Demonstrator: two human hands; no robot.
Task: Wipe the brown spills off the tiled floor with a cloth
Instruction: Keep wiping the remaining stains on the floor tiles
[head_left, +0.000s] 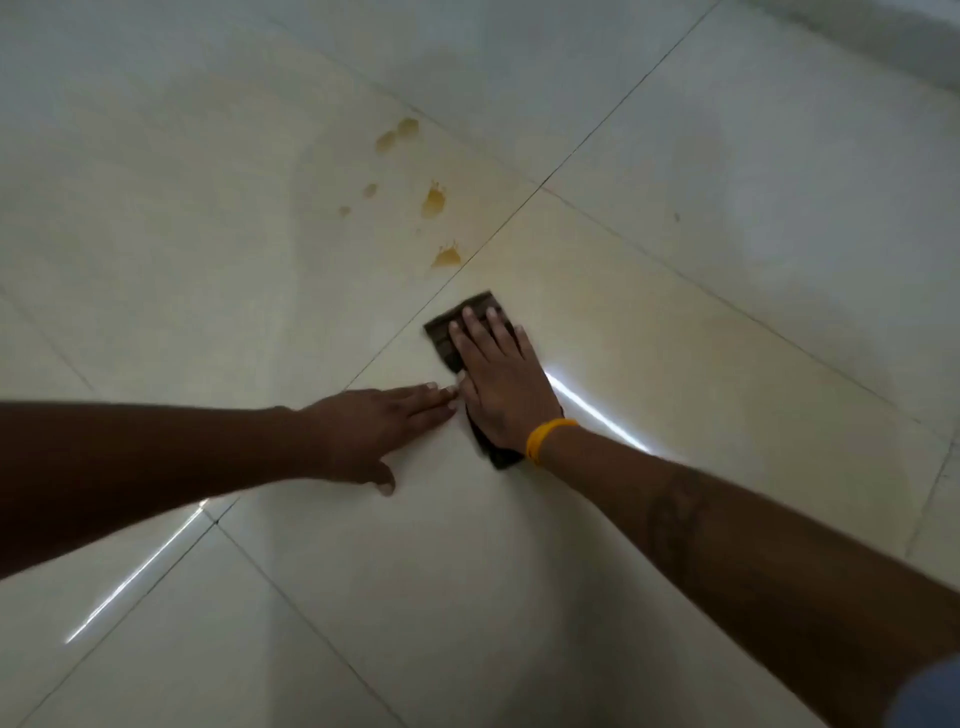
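Observation:
A dark brown cloth (451, 332) lies flat on the pale tiled floor (675, 338). My right hand (498, 374), with a yellow band on the wrist, presses down on the cloth with fingers spread; the cloth's far corner and its near end stick out from under the palm. My left hand (374, 426) rests flat on the bare floor just left of it, fingertips almost touching the right hand, holding nothing. Several brown spills (434, 202) dot the tile beyond the cloth; the nearest spill (447, 255) sits a short way past its far corner.
Dark grout lines cross the floor diagonally. A faint yellowish smear spreads around the spills. Bright streaks of reflected light (130, 577) lie on the near tiles. A wall base (883, 31) runs along the top right.

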